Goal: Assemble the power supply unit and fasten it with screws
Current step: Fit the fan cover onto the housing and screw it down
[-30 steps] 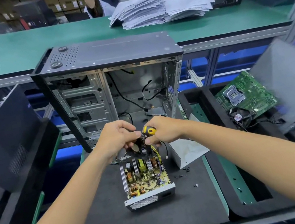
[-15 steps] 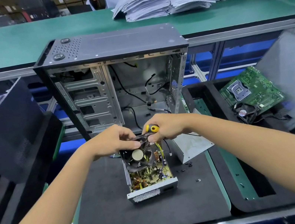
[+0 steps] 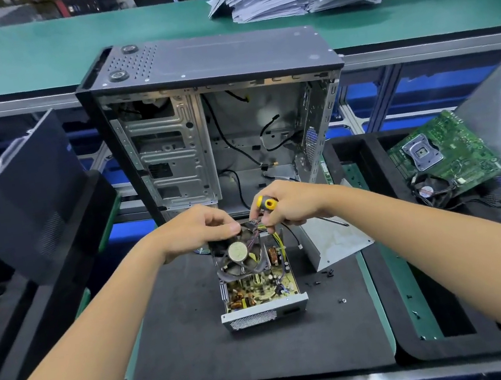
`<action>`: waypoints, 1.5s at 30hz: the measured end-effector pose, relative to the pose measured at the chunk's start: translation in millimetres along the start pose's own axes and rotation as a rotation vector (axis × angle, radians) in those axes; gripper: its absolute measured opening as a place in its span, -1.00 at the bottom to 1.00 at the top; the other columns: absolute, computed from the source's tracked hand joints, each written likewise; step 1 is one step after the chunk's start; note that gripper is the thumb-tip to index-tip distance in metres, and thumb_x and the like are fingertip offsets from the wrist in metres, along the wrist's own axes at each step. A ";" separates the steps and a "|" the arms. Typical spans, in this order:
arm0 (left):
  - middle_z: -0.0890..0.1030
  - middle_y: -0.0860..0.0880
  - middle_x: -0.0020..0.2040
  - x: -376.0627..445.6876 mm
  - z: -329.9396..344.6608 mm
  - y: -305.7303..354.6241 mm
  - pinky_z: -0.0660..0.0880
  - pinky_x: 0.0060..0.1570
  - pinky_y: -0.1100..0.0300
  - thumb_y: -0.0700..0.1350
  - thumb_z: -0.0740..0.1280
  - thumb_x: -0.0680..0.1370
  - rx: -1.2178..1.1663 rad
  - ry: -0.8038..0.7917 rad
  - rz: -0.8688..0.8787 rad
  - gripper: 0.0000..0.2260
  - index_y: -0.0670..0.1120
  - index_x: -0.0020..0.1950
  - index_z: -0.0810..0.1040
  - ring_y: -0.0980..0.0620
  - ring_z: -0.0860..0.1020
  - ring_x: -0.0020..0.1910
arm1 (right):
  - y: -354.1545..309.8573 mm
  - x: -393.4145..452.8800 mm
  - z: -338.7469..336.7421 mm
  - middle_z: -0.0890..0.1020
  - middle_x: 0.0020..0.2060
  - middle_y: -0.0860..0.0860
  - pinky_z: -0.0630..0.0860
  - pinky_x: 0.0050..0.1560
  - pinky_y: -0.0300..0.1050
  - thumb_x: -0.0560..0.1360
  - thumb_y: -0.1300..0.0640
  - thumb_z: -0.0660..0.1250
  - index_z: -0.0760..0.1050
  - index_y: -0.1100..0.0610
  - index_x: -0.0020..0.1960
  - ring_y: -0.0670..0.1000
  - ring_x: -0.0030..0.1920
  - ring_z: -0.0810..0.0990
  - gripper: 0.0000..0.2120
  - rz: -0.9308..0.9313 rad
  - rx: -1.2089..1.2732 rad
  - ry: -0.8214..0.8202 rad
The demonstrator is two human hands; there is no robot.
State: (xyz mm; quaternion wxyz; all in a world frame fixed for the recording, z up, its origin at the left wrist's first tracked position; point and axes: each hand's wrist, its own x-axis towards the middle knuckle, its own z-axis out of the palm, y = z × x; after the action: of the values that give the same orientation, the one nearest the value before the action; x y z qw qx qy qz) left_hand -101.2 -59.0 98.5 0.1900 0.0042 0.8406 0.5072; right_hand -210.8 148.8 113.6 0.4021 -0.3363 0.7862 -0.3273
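Both curled — left hand (image 3: 197, 228) pinches fan (image 3: 239, 253) | right hand (image 3: 291, 204) grips screwdriver (image 3: 267, 203)

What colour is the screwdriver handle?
Yellow and black, on the screwdriver in the head view.

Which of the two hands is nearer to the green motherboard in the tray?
Right. The right hand, gripping the screwdriver, lies between the fan and the motherboard; the left hand holds the fan's far side, farther from the motherboard.

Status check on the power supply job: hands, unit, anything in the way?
Left hand holds fan over open power supply. Right hand grips screwdriver. Cover off beside it, loose screws on mat.
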 end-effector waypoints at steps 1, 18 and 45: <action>0.65 0.07 -0.17 0.4 -0.3 0.1 0.45 -0.08 0.19 0.12 0.40 0.50 0.008 0.001 0.003 -0.85 0.08 -0.10 0.67 0.16 0.55 -0.18 | 0.1 0.3 0.0 0.62 -0.31 0.10 0.22 -0.51 -0.22 0.52 0.32 0.26 0.55 0.18 0.05 0.12 -0.29 0.36 -0.84 -0.002 -0.004 -0.003; 0.65 -0.03 -0.03 -2.3 9.7 -21.3 0.49 -0.02 0.29 -0.13 0.42 0.52 -0.105 -0.123 0.002 -0.85 -0.12 0.07 0.64 0.13 0.57 -0.09 | 3.9 8.4 11.2 0.55 -0.35 0.07 0.23 -0.49 -0.22 0.50 0.25 0.35 0.57 0.20 0.01 0.00 -0.40 0.40 -0.90 0.018 -0.024 -0.094; 0.61 -0.04 0.04 -15.7 65.0 -53.0 0.43 -0.05 0.22 -0.17 0.45 0.49 0.263 -0.205 -0.050 -0.70 -0.08 0.21 0.59 0.04 0.49 -0.10 | 35.1 20.5 75.2 0.57 -0.43 0.05 0.39 -0.25 -0.06 0.46 0.10 0.43 0.47 0.16 -0.25 -0.02 -0.39 0.55 -0.78 0.116 -0.377 -0.293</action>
State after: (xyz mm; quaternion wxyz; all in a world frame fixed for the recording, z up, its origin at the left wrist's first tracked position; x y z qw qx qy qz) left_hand -55.8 -32.5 31.3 0.2852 0.0602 0.8758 0.3848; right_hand -165.3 133.9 42.8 0.4600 -0.4034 0.7848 -0.0988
